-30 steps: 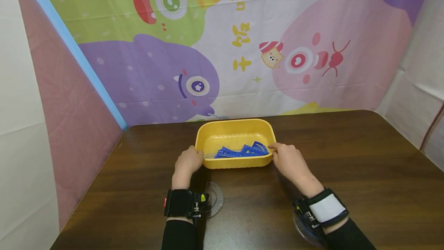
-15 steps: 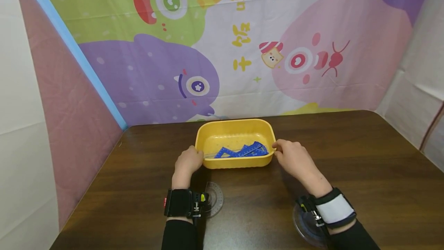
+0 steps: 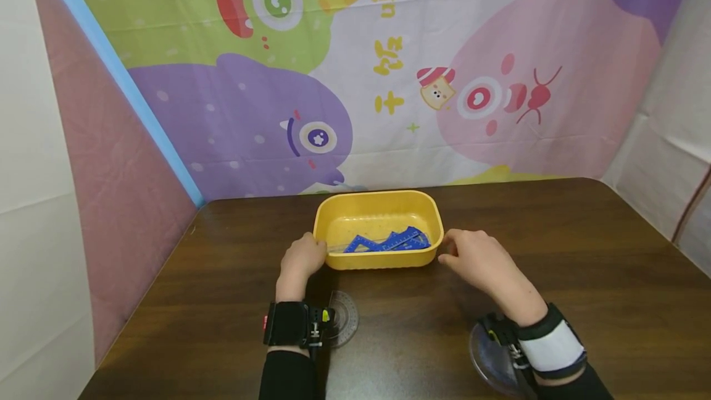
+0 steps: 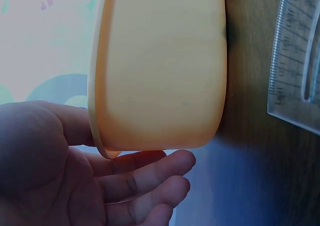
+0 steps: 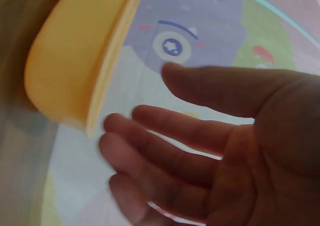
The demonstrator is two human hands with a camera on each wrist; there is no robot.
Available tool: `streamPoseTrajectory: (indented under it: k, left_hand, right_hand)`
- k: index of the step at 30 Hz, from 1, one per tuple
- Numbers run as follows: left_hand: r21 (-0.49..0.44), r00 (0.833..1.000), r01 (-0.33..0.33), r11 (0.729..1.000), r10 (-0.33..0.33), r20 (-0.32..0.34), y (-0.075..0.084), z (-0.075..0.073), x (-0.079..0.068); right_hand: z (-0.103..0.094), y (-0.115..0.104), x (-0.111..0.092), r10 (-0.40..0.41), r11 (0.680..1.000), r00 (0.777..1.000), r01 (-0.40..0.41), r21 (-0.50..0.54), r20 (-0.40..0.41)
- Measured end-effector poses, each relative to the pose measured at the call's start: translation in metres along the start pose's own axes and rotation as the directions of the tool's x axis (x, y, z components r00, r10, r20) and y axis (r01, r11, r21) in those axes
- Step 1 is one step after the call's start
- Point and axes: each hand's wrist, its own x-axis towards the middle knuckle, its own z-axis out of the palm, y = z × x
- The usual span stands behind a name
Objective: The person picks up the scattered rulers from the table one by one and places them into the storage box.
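Observation:
A yellow plastic basket [image 3: 383, 261] stands at the back of the table. Blue rulers, among them a set square [image 3: 360, 244] and a straight ruler [image 3: 401, 239], lie inside it beside a clear strip. My left hand [image 3: 302, 259] pinches the basket's left front corner; in the left wrist view the thumb goes over the rim and the fingers lie along the end wall. My right hand [image 3: 478, 258] is just off the right end, and the right wrist view shows its fingers [image 5: 175, 126] loosely bent, holding nothing, apart from the rim.
A clear protractor [image 3: 347, 320] lies on the brown table [image 3: 400, 338] beside my left wrist. Under my right wrist is a clear curved piece [image 3: 491, 360], partly hidden. A printed cartoon cloth [image 3: 389, 153] hangs right behind the basket.
My right hand has let go of the basket's right rim and drawn back to the right. A blue straight ruler now lies across the others in the basket. The left hand has stayed put.

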Motion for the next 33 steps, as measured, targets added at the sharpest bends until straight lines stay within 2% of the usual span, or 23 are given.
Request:
streamPoseTrajectory:
  k: [6, 14, 33]
  left_hand:
    - [0.004, 1.0, -0.003, 1.0, 0.003, -0.008, 0.002, -0.001, 0.0]
    - [-0.001, 1.0, -0.012, 1.0, 0.012, -0.013, 0.001, -0.001, -0.001]
    - [-0.02, 1.0, -0.013, 1.0, 0.013, -0.009, 0.0, -0.001, -0.002]
  right_hand:
    - [-0.01, -0.002, -0.011, -0.024, 0.999, 1.0, 0.025, -0.042, 0.019]
    - [-0.02, -0.005, -0.022, 0.039, 0.997, 0.986, -0.027, -0.074, 0.164]
    - [-0.019, -0.008, -0.029, 0.136, 0.98, 0.956, -0.091, -0.179, 0.26]
